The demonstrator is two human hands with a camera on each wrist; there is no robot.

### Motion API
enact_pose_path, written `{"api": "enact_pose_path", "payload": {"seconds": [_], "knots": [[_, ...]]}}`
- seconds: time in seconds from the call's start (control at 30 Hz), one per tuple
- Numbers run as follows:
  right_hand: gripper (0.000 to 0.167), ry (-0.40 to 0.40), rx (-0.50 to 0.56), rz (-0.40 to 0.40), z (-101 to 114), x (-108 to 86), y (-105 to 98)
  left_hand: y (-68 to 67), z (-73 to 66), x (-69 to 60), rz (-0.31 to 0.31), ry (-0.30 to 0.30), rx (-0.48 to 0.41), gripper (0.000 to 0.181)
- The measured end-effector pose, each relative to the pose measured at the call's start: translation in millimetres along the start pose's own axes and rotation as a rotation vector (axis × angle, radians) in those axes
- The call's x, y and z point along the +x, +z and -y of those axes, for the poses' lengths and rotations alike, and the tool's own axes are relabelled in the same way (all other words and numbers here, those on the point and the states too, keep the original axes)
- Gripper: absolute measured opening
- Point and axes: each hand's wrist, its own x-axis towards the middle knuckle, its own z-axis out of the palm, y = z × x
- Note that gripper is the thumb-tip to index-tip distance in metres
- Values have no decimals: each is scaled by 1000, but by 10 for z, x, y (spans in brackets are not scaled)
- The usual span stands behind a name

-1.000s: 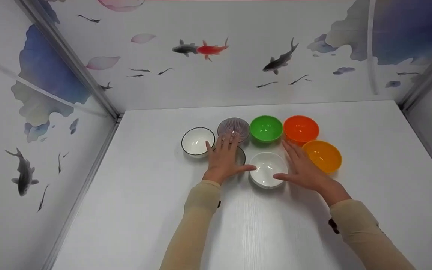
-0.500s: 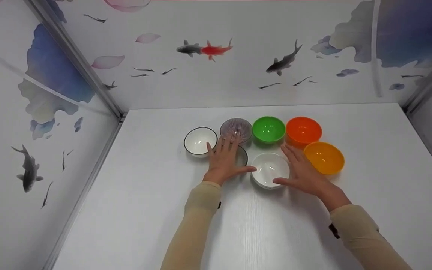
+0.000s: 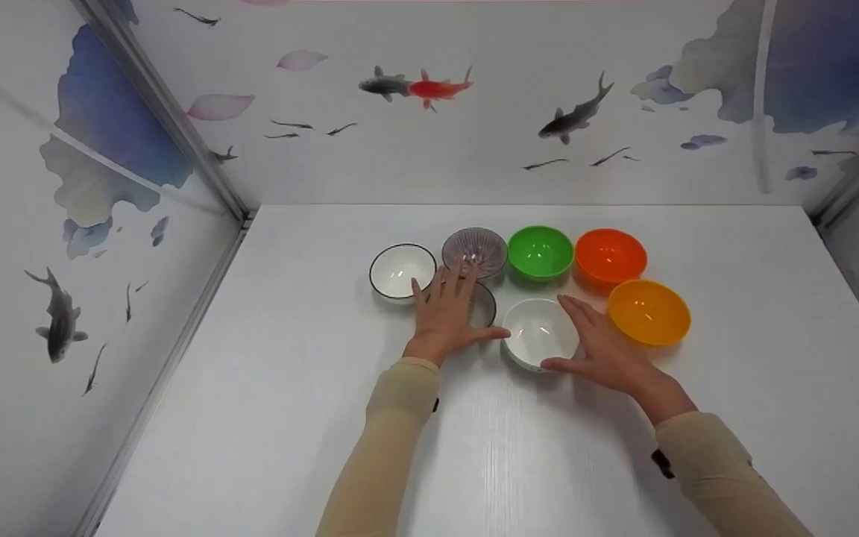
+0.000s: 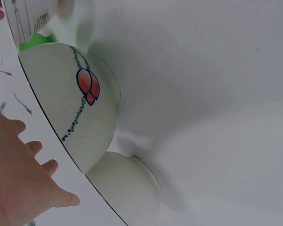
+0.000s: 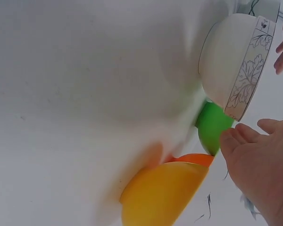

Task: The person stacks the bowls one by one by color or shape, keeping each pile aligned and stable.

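Observation:
In the head view my left hand (image 3: 446,317) spreads its fingers over a dark-rimmed bowl (image 3: 482,306), largely hiding it. The left wrist view shows this bowl's pale outside with a red bud motif (image 4: 87,86); the hand is above its rim. A white bowl (image 3: 541,333) stands between my hands, my left thumb near its left rim. My right hand (image 3: 608,349) reaches over its right side, thumb and fingers apart. In the right wrist view a leaf-patterned band circles the white bowl (image 5: 228,59), and my right hand (image 5: 262,162) is beside it, holding nothing.
Around the hands stand a white black-rimmed bowl (image 3: 402,272), a purplish ribbed bowl (image 3: 474,250), a green bowl (image 3: 540,253), a red-orange bowl (image 3: 610,257) and a yellow-orange bowl (image 3: 649,313). Fish-patterned walls (image 3: 474,171) border the white table (image 3: 250,388).
The head view has shifted slightly. My right thumb has come down to the white bowl's front rim area, and the right fingers sit a little lower. My left hand keeps nearly the same spread pose.

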Motion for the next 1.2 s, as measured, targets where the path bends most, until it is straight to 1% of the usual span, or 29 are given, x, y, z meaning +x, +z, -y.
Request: {"api": "enact_pose_path", "payload": {"seconds": [0.17, 0.37, 0.57, 0.7, 0.77, 0.87, 1.03, 1.2], "knots": [[118, 10, 23, 12, 12, 15, 38, -12, 31, -28, -15, -5, 16, 126], [119, 13, 43, 1, 16, 16, 45, -44, 75, -71, -40, -6, 43, 125], [121, 39, 69, -5, 11, -3, 79, -41, 125, -139, -27, -8, 36, 124], [126, 48, 125, -7, 43, 14, 143, -37, 185, -196, -28, -19, 59, 124], [128, 56, 160, -16, 34, 26, 172, -26, 196, -205, -35, -19, 66, 124], [128, 76, 205, -27, 10, 40, 201, -25, 201, -204, -40, -15, 68, 124], [125, 116, 245, -20, -29, 45, 219, -35, 182, -201, -22, -17, 67, 123], [122, 116, 268, -30, -39, 23, 222, -44, 157, -201, -25, -5, 44, 122]]}}
